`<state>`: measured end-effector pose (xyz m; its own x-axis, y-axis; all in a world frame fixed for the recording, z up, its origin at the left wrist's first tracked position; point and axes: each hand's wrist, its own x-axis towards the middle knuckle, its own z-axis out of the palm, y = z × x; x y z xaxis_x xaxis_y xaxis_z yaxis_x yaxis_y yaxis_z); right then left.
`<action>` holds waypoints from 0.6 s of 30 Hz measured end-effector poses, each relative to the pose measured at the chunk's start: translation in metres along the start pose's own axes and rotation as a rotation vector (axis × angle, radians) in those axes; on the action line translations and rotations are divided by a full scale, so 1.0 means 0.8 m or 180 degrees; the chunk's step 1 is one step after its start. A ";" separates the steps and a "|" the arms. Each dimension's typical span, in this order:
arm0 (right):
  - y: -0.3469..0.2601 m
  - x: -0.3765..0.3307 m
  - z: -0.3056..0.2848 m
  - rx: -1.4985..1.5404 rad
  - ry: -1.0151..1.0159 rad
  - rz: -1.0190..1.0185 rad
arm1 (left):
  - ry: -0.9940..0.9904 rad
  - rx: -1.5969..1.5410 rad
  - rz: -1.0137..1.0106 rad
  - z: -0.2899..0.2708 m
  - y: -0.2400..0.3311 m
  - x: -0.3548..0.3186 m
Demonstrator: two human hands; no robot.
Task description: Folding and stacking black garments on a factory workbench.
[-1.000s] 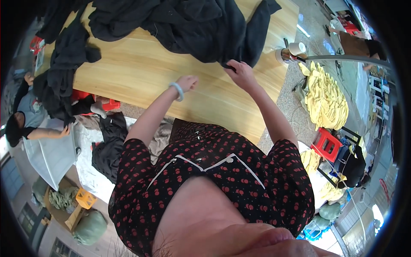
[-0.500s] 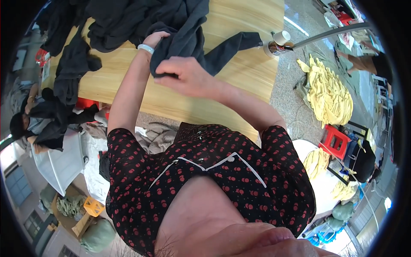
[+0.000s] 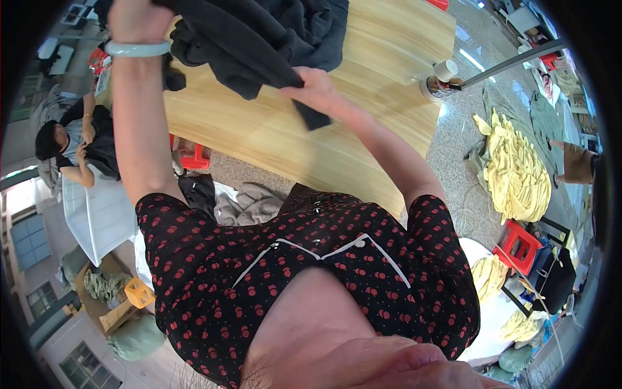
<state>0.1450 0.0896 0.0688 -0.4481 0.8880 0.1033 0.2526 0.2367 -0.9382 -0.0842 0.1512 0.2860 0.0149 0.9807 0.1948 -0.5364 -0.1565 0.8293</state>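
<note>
Where black cloth [image 3: 241,43] narrows, the right hand [image 3: 314,89] grips it.

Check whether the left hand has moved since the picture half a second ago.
Yes: the left hand has moved left, farther from the white cup by the table's right edge.

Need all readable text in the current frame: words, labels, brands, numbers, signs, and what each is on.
No readable text anywhere.
Dark cloth in the right hand: no lettering visible.
Container by the white cup: any markings too small to read.
Patterned shirt: red motifs, no lettering visible.
Background: too small or blurred.
</note>
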 end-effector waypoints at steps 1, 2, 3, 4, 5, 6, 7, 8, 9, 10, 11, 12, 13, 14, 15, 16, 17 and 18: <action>0.023 0.010 -0.003 -0.0522 0.0219 -0.0264 | -0.0261 -0.0238 0.0006 -0.005 0.024 0.002; 0.045 0.021 -0.006 -0.0509 0.0222 -0.0305 | -0.0506 -0.0458 0.0031 -0.001 0.044 0.000; 0.072 0.028 -0.014 -0.0892 0.0348 -0.0535 | -0.0529 -0.0459 0.0029 0.019 0.046 -0.007; 0.093 0.035 -0.022 -0.1269 0.0461 -0.0764 | -0.0203 0.0153 0.0615 0.048 0.043 -0.021; 0.107 0.041 -0.031 -0.1267 0.0460 -0.0775 | 0.0139 0.0769 0.1205 0.066 0.040 -0.031; 0.119 0.047 -0.039 -0.1213 0.0508 -0.0263 | -0.0046 0.0770 0.0921 0.066 0.038 -0.031; 0.126 0.055 -0.048 -0.1155 0.0546 0.0240 | -0.0223 0.0775 0.0645 0.065 0.035 -0.026; 0.117 0.068 -0.063 -0.1102 0.0719 0.0293 | 0.1243 0.0834 0.0443 0.067 0.026 -0.011; 0.089 0.087 -0.082 -0.1020 0.0856 0.0312 | 0.1632 0.1058 0.0161 0.068 0.029 -0.011; 0.067 0.105 -0.112 -0.1037 0.0696 0.0399 | 0.1968 0.1244 -0.0168 0.067 0.030 -0.009; 0.038 0.122 -0.138 -0.1052 0.0531 0.0479 | 0.1996 0.1245 -0.0147 0.056 0.031 -0.006; -0.006 0.121 -0.163 -0.1085 0.0573 0.0482 | 0.1926 0.1499 -0.0330 0.041 0.031 0.002; -0.059 0.116 -0.174 -0.0926 0.1011 -0.0874 | 0.1897 0.1776 -0.0483 0.022 0.035 0.009; -0.112 0.106 -0.184 -0.0740 0.1426 -0.2226 | 0.1855 0.2047 -0.0644 0.014 0.038 0.013; -0.170 0.090 -0.185 -0.0413 0.1389 -0.2368 | 0.1894 0.2042 -0.0632 0.013 0.042 0.009; -0.213 0.076 -0.189 -0.0116 0.1378 -0.2502 | 0.2028 0.1964 -0.0646 0.025 0.048 0.004; -0.229 0.077 -0.203 -0.2951 0.2186 -0.2254 | 0.2136 0.1879 -0.0667 0.038 0.053 0.003; -0.233 0.075 -0.199 -0.0933 0.1714 -0.2233 | 0.2260 0.2085 -0.0592 0.046 0.057 0.007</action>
<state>0.2076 0.1614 0.3028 -0.1407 0.5498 0.8233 0.3140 0.8135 -0.4896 -0.0772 0.1453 0.3440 -0.5737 0.8052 -0.1503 0.0004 0.1838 0.9830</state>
